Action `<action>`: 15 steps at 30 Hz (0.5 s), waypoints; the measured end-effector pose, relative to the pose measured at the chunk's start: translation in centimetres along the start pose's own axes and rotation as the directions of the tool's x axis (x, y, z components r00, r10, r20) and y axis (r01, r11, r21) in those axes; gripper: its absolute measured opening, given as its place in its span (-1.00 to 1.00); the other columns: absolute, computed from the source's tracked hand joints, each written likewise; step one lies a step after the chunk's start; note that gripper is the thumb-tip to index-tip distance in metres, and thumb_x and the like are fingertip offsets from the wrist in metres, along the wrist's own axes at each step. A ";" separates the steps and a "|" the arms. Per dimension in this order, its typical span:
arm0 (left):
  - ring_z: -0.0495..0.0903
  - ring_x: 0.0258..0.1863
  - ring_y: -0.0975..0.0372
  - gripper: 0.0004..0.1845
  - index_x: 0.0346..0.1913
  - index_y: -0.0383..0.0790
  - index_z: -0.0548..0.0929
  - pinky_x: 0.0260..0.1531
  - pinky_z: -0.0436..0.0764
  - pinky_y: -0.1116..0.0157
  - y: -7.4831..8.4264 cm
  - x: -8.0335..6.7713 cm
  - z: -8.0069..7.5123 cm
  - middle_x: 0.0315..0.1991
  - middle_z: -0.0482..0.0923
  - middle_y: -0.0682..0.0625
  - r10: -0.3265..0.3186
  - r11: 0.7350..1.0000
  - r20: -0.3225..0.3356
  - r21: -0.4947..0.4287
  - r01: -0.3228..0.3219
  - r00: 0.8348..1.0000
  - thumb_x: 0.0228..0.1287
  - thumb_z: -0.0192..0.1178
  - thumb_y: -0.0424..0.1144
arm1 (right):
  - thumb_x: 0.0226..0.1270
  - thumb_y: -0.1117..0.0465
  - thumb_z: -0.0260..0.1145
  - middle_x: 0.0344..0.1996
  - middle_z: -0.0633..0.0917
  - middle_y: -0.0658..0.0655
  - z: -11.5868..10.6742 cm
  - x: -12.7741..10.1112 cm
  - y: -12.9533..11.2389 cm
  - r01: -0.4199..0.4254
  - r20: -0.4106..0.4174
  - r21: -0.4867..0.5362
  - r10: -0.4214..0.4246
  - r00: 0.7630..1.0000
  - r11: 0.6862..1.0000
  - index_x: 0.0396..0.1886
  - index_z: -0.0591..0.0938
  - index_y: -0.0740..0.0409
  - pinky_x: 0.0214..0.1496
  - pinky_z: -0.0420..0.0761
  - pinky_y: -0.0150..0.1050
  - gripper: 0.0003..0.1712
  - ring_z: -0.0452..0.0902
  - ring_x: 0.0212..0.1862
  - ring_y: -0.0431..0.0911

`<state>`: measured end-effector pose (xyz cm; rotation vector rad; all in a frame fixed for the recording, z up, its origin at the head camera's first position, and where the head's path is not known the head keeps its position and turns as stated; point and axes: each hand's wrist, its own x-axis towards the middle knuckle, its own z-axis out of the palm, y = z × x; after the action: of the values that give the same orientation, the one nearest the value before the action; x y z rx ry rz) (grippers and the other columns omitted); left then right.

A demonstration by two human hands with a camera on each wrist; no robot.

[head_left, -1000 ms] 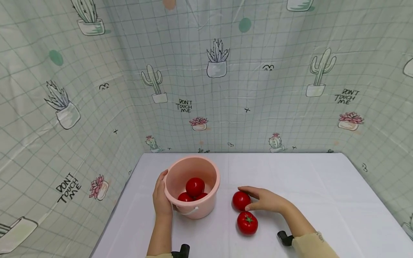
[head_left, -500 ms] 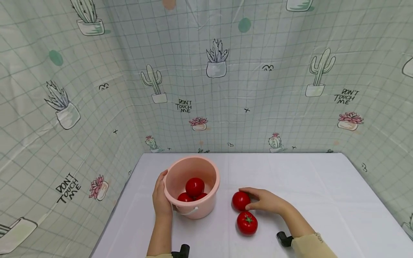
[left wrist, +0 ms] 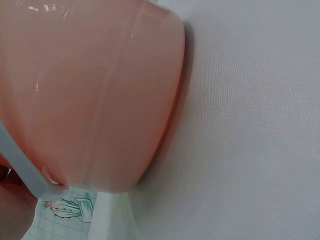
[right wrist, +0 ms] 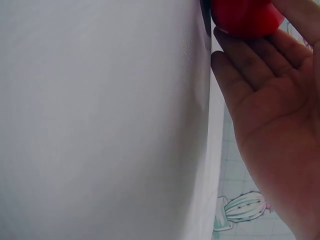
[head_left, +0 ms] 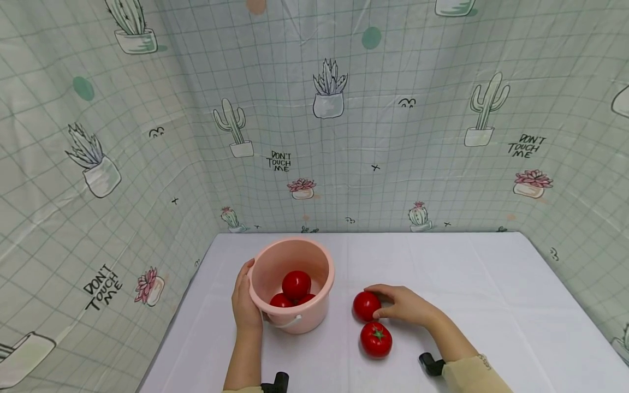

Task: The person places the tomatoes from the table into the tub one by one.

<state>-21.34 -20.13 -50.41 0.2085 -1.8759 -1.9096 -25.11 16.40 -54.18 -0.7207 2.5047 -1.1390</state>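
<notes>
A pink bucket [head_left: 307, 319] with a pale handle stands on the white table, and three red tomatoes [head_left: 296, 284] show inside it. My left hand [head_left: 247, 305] holds the bucket's left side, fingers along the outer wall up at the rim; the thumb is mostly hidden. In the left wrist view the bucket wall [left wrist: 100, 90] fills much of the frame. Right of the bucket, my right hand [head_left: 405, 305] grips a tomato [head_left: 366, 306] between fingers and thumb. The right wrist view shows this tomato [right wrist: 247, 17] at the fingertips. Another tomato [head_left: 376, 340], green stem up, lies just in front of it.
The white table [head_left: 467, 284] reaches back to a grid-patterned curtain [head_left: 363, 136] printed with potted cacti. That curtain also hangs along the left and right sides. Black wrist devices [head_left: 431, 364] sit at both sleeves.
</notes>
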 end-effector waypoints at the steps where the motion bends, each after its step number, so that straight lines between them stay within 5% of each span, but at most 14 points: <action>1: 0.39 0.31 0.33 -0.58 0.26 0.21 0.54 0.22 0.47 0.39 0.0 0.0 0.0 0.27 0.52 0.25 0.004 1.000 0.002 -0.005 -0.004 1.000 0.57 -0.26 0.01 | 0.18 -0.10 0.45 0.21 0.62 0.03 0.0 0.0 0.0 -0.001 -0.003 -0.002 0.001 1.000 1.000 0.31 0.51 -0.12 0.27 0.54 0.11 -0.32 0.50 0.28 0.06; 15: 0.38 0.30 0.35 -0.59 0.26 0.27 0.52 0.23 0.47 0.35 0.0 0.0 -0.1 0.28 0.50 0.28 -0.015 0.999 0.001 0.037 0.015 1.000 0.57 -0.27 0.04 | 0.19 -0.11 0.44 0.25 0.60 0.01 -1.7 0.7 -2.0 0.011 -0.041 0.034 -0.010 0.999 0.999 0.31 0.50 -0.19 0.31 0.53 0.09 -0.32 0.48 0.33 0.07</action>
<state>-21.25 -20.21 -50.40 0.2330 -1.9166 -1.8865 -25.88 15.95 -51.64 -0.7089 2.5114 -1.2090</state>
